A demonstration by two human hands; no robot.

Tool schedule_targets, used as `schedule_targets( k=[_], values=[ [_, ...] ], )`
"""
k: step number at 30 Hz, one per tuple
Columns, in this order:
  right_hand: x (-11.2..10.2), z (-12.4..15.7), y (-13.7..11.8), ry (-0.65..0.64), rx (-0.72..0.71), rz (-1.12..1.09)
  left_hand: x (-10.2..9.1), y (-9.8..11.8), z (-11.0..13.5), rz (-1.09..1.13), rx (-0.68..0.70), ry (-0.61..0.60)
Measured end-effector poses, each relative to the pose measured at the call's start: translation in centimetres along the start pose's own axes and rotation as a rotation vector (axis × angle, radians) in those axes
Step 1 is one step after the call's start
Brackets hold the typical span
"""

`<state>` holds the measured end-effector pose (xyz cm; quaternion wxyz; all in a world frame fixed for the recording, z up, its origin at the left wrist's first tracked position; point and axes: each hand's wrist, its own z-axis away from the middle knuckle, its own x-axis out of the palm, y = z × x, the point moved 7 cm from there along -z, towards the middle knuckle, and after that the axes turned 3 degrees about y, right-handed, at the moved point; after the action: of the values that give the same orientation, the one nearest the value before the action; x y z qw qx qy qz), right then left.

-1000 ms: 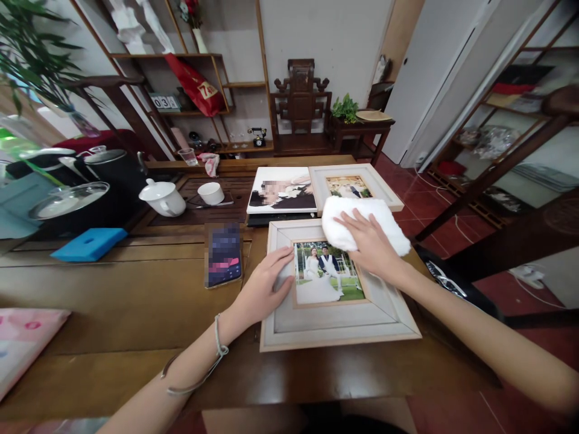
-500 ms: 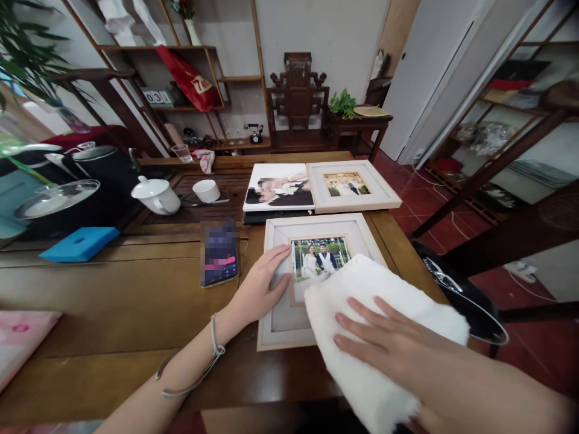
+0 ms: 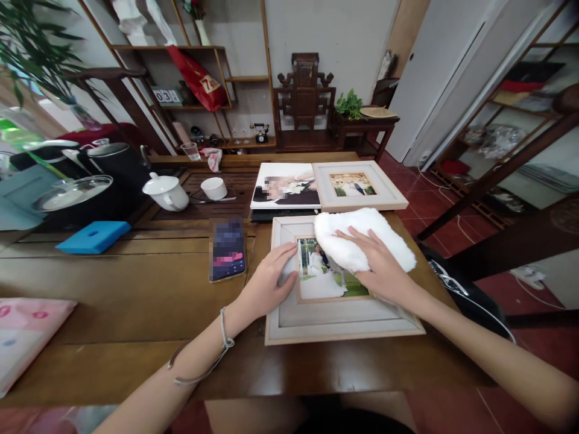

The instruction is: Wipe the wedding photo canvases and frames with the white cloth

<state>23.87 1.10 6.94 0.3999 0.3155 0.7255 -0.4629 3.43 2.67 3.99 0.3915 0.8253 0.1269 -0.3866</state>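
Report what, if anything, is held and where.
The right hand lies spread atop the white cloth, pressing its near part; any grip is hidden. The left hand rests on the left border of the picture frame; no grasp shows.

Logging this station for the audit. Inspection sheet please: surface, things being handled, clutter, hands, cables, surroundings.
Surface: brown wooden table, glossy near the front edge.
Things handled: framed photo lying flat; folded white cloth over its upper right part.
Clutter: phone left of the frame; blue block, lidded white cup and small white cup farther left; two more pictures beyond the frame.
Left hand: fingers on the frame's left side.
Right hand: spread flat on the cloth.
Cables: pale cord on the red floor, right; none seen on the table.
Surroundings: carved dark chair, shelving behind.
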Motion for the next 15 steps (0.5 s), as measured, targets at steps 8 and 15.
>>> schedule_targets(
  k=[8,15],
  values=[
    [2.7,-9.1,-4.6,-0.076,-0.221,-0.053,-0.2,0.1,-0.1,0.019,-0.002,0.008],
    [3.2,-10.5,-4.4,-0.402,-0.364,0.121,-0.4,0.0,-0.2,0.068,-0.016,0.024]
  ],
)
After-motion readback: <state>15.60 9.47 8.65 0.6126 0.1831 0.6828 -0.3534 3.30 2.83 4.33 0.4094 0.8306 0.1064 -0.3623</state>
